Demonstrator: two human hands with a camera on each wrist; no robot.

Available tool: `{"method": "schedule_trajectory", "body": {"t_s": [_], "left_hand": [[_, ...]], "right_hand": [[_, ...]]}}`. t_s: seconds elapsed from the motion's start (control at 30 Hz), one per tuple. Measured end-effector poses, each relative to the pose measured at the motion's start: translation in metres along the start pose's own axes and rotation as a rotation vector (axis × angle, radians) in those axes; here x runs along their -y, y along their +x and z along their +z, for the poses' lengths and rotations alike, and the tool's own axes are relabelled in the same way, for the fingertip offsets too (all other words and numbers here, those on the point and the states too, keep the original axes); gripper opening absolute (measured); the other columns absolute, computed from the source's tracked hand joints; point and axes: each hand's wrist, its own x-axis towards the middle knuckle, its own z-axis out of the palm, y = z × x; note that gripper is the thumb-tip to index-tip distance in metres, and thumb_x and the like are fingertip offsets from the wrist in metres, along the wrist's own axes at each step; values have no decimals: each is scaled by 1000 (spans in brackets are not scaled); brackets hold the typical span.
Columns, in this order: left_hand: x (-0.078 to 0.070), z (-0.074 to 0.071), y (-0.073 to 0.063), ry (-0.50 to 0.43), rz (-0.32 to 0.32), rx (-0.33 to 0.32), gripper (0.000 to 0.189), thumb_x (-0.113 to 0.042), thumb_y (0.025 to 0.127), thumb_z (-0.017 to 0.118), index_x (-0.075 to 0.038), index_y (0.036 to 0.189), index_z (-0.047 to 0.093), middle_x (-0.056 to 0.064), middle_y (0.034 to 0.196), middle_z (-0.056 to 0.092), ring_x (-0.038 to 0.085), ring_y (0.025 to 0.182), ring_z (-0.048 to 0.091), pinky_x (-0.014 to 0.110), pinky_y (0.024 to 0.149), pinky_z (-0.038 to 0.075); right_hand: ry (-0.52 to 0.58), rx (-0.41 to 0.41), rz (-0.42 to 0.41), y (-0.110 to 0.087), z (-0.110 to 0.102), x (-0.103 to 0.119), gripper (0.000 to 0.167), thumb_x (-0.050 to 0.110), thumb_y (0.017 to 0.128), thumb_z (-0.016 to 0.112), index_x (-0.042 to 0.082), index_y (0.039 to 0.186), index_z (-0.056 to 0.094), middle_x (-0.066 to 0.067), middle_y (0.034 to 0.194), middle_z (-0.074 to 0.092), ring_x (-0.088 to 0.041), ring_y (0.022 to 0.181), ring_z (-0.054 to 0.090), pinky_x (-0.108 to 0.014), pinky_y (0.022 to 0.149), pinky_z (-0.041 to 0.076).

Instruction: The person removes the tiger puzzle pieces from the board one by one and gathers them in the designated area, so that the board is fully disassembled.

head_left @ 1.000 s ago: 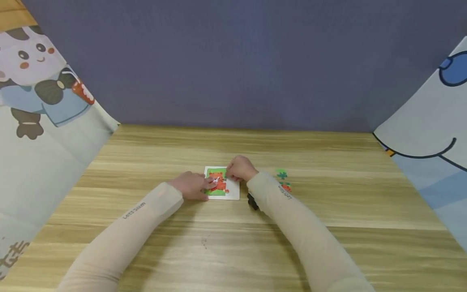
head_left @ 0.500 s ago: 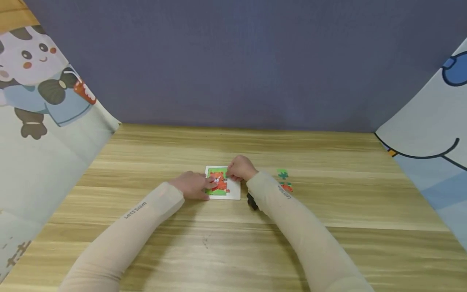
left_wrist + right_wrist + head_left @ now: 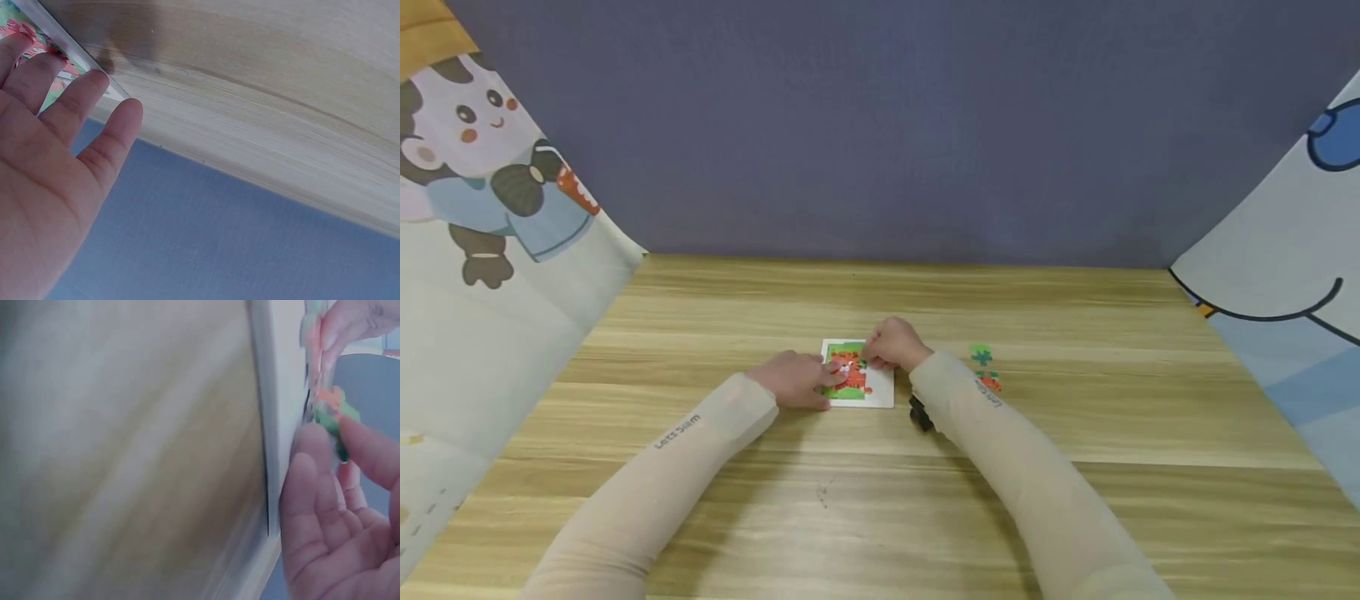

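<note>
A white-bordered jigsaw board (image 3: 880, 395) lies on the table, with an orange cat-like animal on green in its joined pieces (image 3: 848, 381). My left hand (image 3: 788, 380) rests on the board's left side, fingertips on the picture. Its fingers look fairly straight in the left wrist view, close to the board's edge (image 3: 75, 53). At the upper right of the picture, my right hand (image 3: 897, 343) pinches a puzzle piece. That green and orange piece (image 3: 330, 422) is between thumb and fingertips in the right wrist view, tilted against the board; the fingers partly cover it.
Two loose puzzle pieces lie right of the board: a green one (image 3: 981, 356) and an orange-and-green one (image 3: 989, 382) partly behind the right sleeve. A small black object (image 3: 920, 414) shows beneath the right wrist. A dark blue-grey panel (image 3: 895, 150) stands behind the wooden table (image 3: 880, 500).
The right hand shifts very slightly left at the picture's upper right, still pinching the puzzle piece. The left hand stays on the board. The head view drifts slightly.
</note>
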Motion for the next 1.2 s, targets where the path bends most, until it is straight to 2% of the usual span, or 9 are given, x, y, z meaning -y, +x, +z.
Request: {"method": "schedule_trajectory", "body": {"t_s": [0.27, 0.47, 0.67, 0.9, 1.2], "left_hand": [[0, 0, -2, 11, -2, 5, 55, -35, 94, 61, -15, 143, 45, 5, 151, 35, 32, 138, 33, 51, 108, 31], [-1, -1, -2, 16, -6, 16, 56, -35, 94, 60, -15, 144, 44, 6, 152, 34, 32, 138, 32, 51, 108, 30], [-1, -3, -4, 16, -11, 28, 57, -36, 95, 59, -15, 145, 42, 7, 152, 33, 34, 138, 31, 52, 108, 30], [-2, -3, -4, 1, -9, 27, 57, -35, 94, 60, -15, 145, 42, 7, 152, 33, 34, 139, 31, 53, 109, 28], [-2, -2, -4, -5, -15, 6, 57, -36, 94, 60, -14, 144, 43, 6, 153, 32, 33, 139, 30, 52, 110, 26]], "right_hand": [[104, -20, -8, -2, -2, -1, 6, 5, 84, 70, 0, 82, 68, -3, 62, 63, -8, 52, 58, -19, 49, 48], [126, -14, -25, -5, -7, -2, 5, 1, 83, 70, -1, 81, 66, -1, 62, 60, -6, 52, 56, -19, 52, 50], [160, 10, -5, -9, -13, -3, 4, -3, 84, 67, -4, 87, 65, -4, 66, 61, -8, 52, 57, -22, 56, 54], [146, 6, 10, -10, -20, -9, 7, -1, 84, 67, -3, 91, 66, -3, 66, 63, -7, 51, 57, -19, 50, 49], [192, 15, 18, -10, -29, -16, 15, -2, 87, 64, -5, 101, 66, -7, 72, 66, -8, 51, 59, -20, 50, 50]]}}
